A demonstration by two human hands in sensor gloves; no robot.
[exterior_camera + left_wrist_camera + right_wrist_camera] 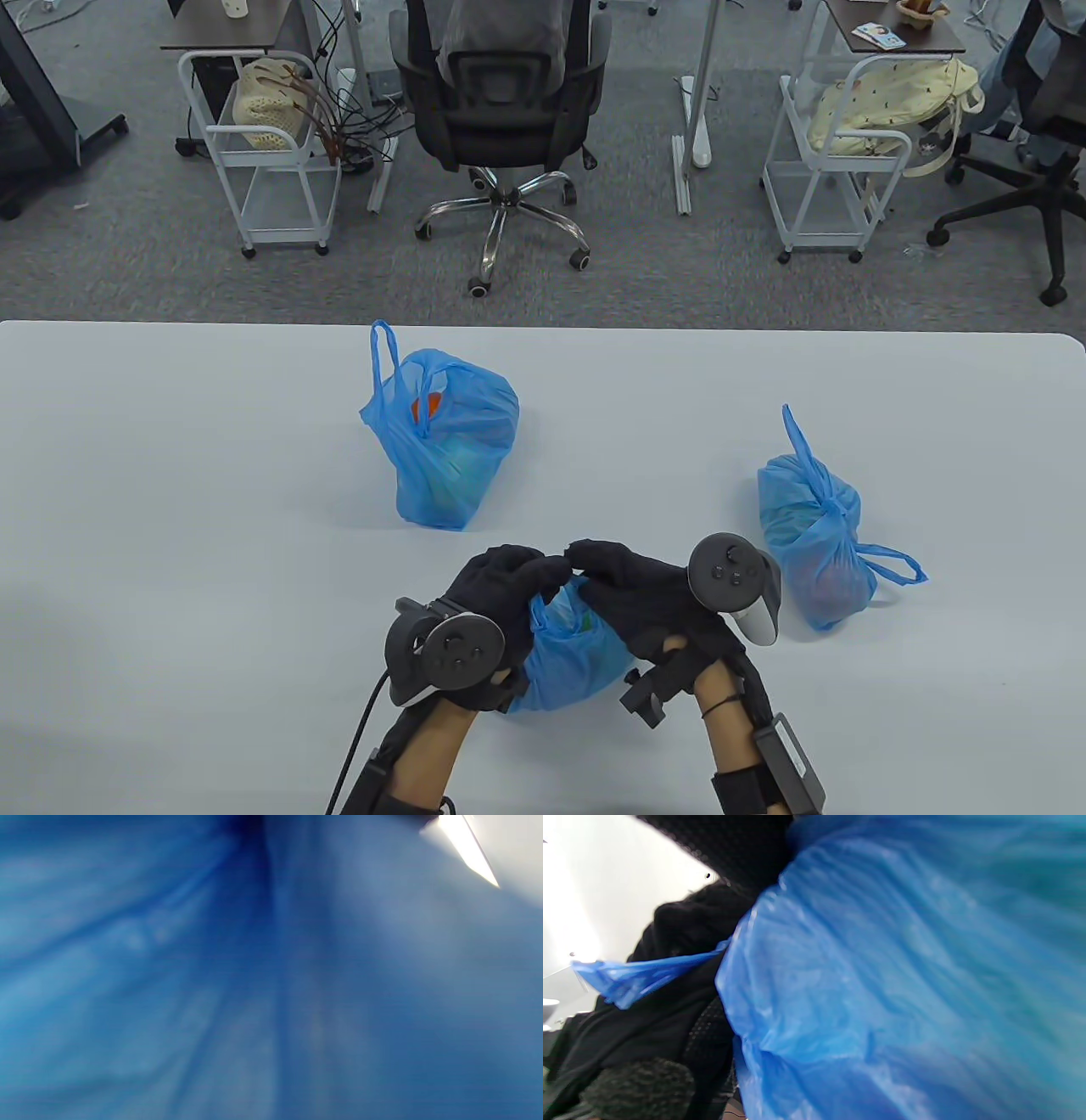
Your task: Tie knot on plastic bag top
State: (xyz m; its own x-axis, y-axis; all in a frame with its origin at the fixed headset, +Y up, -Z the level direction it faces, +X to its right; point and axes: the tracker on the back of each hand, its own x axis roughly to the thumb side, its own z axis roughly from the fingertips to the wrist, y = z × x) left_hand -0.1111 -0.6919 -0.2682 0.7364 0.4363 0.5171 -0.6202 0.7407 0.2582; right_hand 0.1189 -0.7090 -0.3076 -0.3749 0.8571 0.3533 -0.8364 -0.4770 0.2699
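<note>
A filled blue plastic bag sits on the white table near its front edge, between my hands. My left hand and my right hand are both closed over the bag's top, fingertips meeting above it, so the top is hidden. The left wrist view is filled by blurred blue bag plastic. In the right wrist view the bag fills the right side, and a blue strip of the bag stretches left across the black gloves.
Two other blue bags stand on the table: one with a loose handle at the middle back, one with its top tied at the right. Beyond the table's far edge are an office chair and white carts.
</note>
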